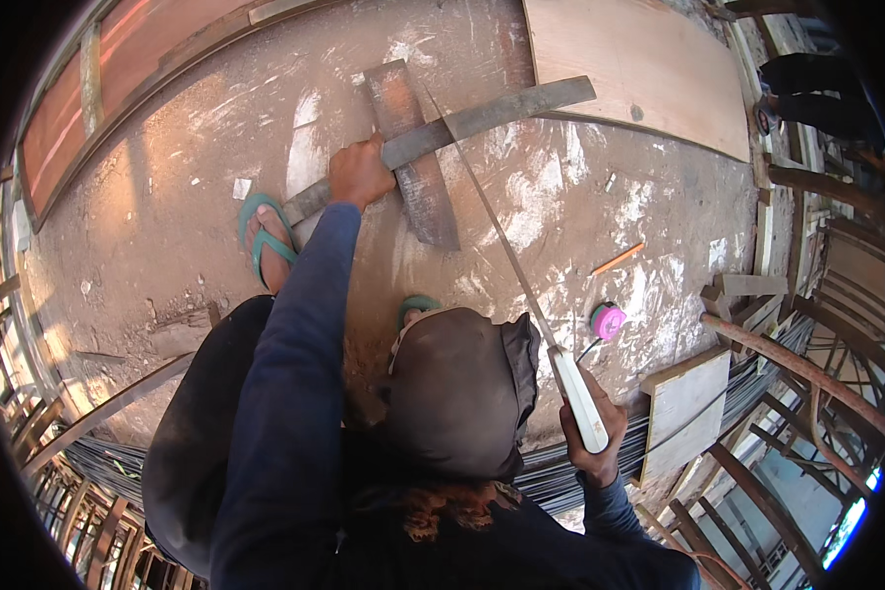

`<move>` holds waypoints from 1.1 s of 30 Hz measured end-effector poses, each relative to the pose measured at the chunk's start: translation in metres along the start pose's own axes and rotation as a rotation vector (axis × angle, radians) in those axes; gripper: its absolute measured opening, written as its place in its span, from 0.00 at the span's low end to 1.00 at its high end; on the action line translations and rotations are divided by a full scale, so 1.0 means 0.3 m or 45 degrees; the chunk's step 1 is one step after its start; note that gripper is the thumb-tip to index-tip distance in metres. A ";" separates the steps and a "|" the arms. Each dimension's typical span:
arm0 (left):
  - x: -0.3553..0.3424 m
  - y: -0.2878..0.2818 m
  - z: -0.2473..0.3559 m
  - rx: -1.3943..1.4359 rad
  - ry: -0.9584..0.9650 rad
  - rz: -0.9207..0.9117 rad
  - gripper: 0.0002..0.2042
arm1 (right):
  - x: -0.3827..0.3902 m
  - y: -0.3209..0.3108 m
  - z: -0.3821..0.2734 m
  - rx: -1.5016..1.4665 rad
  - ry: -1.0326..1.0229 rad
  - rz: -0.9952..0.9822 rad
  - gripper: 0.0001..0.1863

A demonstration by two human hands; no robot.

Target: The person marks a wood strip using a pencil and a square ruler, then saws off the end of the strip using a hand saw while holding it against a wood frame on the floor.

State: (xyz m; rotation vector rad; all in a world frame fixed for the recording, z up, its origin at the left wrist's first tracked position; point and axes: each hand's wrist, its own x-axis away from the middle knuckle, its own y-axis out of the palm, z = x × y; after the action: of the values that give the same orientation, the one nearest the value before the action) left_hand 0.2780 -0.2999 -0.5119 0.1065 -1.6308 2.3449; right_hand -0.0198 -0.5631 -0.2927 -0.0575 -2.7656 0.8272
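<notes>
My left hand (360, 174) is wrapped round a long grey wooden strip (506, 110), pressing it down across a shorter dark board (421, 192) on the ground. In my right hand (597, 428) is the pale handle of a handsaw (506, 246). Its long thin blade runs forward and crosses the strip to the right of my left hand; how deep it sits in the wood I cannot tell. One end of the strip lies by my left foot (273, 241), which wears a green flip-flop. Part of the other flip-flop (419, 303) shows beyond my knee.
A pink tape measure (608, 321) and an orange pencil (618, 259) lie on the dusty ground to the right. A plywood sheet (649, 74) lies at the far right. Thin dark rods (551, 472), timber and a rusty pole (796, 369) border the right side. Another person's dark-clad legs (816, 93) appear far right.
</notes>
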 end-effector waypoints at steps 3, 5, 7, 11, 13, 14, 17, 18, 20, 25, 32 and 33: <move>0.018 -0.004 -0.001 0.005 0.026 -0.037 0.18 | -0.272 0.131 0.027 -0.084 0.018 -0.044 0.27; -0.039 0.010 0.053 -0.008 0.035 -0.045 0.19 | -0.381 0.161 0.095 -0.129 -0.113 0.043 0.27; -0.039 0.013 0.071 -0.007 0.001 -0.069 0.18 | -0.282 0.132 0.090 -0.132 -0.024 0.047 0.28; -0.023 0.022 0.014 0.042 -0.017 0.129 0.17 | 0.049 -0.062 -0.010 -0.108 0.062 -0.133 0.35; -0.023 0.032 0.039 0.041 0.079 0.186 0.17 | -0.007 -0.036 0.023 -0.122 0.023 -0.081 0.38; -0.024 0.043 0.046 0.104 0.113 0.200 0.17 | -0.080 0.017 0.102 -0.233 0.072 -0.136 0.40; -0.030 0.056 0.017 0.061 0.102 0.144 0.19 | -0.370 0.217 0.186 -0.188 -0.338 0.140 0.42; -0.045 0.029 0.022 0.066 0.077 0.123 0.22 | -0.353 0.200 0.160 -0.154 -0.192 0.005 0.38; 0.010 0.019 0.019 0.094 0.053 0.073 0.25 | -0.193 0.186 0.214 -0.139 -0.118 -0.031 0.36; 0.025 0.018 -0.001 0.037 -0.014 0.131 0.21 | 0.039 0.027 0.117 -0.457 0.222 -0.178 0.41; -0.028 0.044 -0.036 -0.055 -0.041 0.083 0.23 | -0.329 0.241 0.213 -0.185 -0.233 0.055 0.37; -0.034 -0.009 -0.010 -0.029 -0.048 0.033 0.24 | -0.232 0.173 0.180 -0.214 -0.210 0.034 0.35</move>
State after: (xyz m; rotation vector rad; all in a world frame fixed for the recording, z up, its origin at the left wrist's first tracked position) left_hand 0.2887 -0.2982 -0.5127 0.1270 -1.6858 2.3563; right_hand 0.0321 -0.5561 -0.3804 -0.0593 -2.9912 0.6293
